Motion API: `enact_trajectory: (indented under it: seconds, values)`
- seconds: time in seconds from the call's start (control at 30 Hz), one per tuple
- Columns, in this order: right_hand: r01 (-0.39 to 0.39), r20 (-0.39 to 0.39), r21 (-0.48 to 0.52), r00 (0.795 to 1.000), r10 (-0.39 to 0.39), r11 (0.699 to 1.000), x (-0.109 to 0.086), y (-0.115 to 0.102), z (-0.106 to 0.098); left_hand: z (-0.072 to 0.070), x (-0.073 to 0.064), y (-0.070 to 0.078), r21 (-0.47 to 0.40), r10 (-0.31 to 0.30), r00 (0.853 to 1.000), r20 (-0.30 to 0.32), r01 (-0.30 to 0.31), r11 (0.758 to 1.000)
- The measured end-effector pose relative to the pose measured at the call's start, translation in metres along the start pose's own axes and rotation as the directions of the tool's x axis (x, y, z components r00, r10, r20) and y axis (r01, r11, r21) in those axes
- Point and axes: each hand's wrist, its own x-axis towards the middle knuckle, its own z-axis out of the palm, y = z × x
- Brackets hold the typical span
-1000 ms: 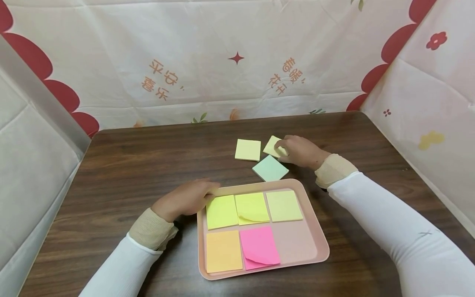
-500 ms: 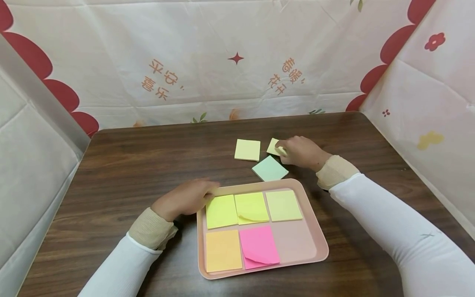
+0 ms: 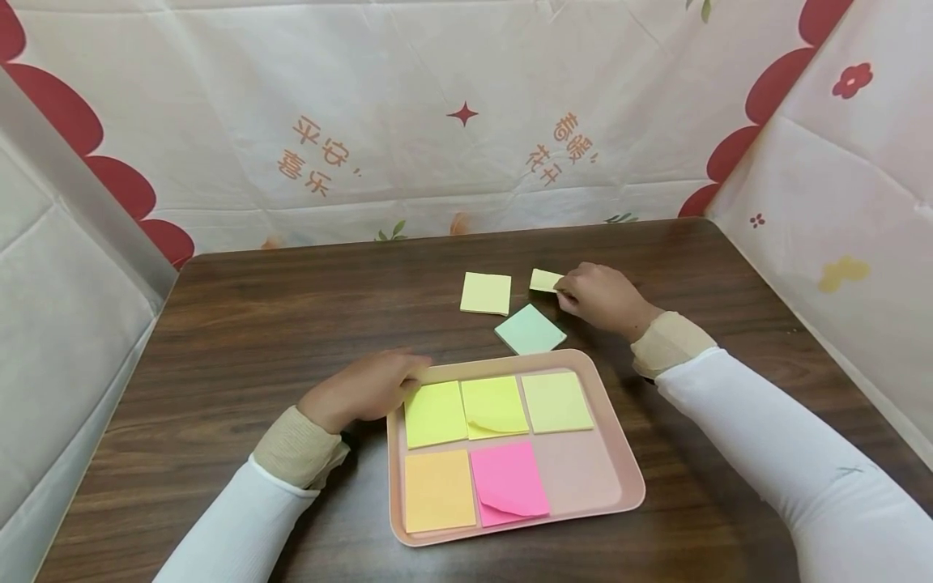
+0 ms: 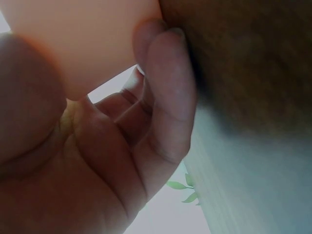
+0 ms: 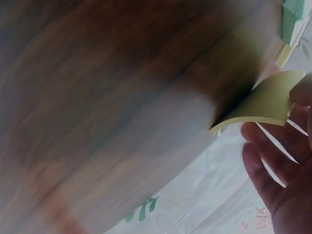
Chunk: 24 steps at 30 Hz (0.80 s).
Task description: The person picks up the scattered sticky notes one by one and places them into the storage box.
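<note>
My right hand pinches a pale yellow sticky note pad at the back right of the table. In the right wrist view this pad is bowed and its near edge is lifted, thumb on one face and fingers on the other. A pink tray lies in front, and my left hand grips its back left corner, thumb and fingers either side of the tray wall. On the table beside the held pad are a pale yellow pad and a mint green pad.
In the tray lie two bright yellow pads, a pale yellow-green pad, an orange pad and a pink pad with a curled sheet. A printed cloth hangs behind the brown wooden table.
My right hand has shifted slightly right with the pale yellow pad, which has turned and tilted so less of its face shows from above. The left hand and the tray have stayed in place.
</note>
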Motion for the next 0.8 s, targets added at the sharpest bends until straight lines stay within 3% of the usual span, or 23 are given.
enact_trajectory:
  seconds: [0.13, 0.37, 0.8]
  values:
    - [-0.016, -0.093, -0.048, 0.996, 0.012, 0.999, -0.004, 0.003, -0.001, 0.000, 0.000, 0.000, -0.008, 0.001, 1.000, 0.002, -0.001, 1.000]
    - [-0.106, -0.188, -0.026, 0.977, 0.099, 0.994, -0.009, 0.003, -0.007, 0.001, 0.000, -0.001, 0.002, 0.004, 1.000, 0.005, -0.004, 1.000]
    - [-0.057, -0.351, 0.059, 0.934, 0.074, 0.997, -0.032, -0.034, -0.034, 0.000, 0.000, 0.000, -0.038, -0.005, 1.000, 0.014, 0.006, 0.999]
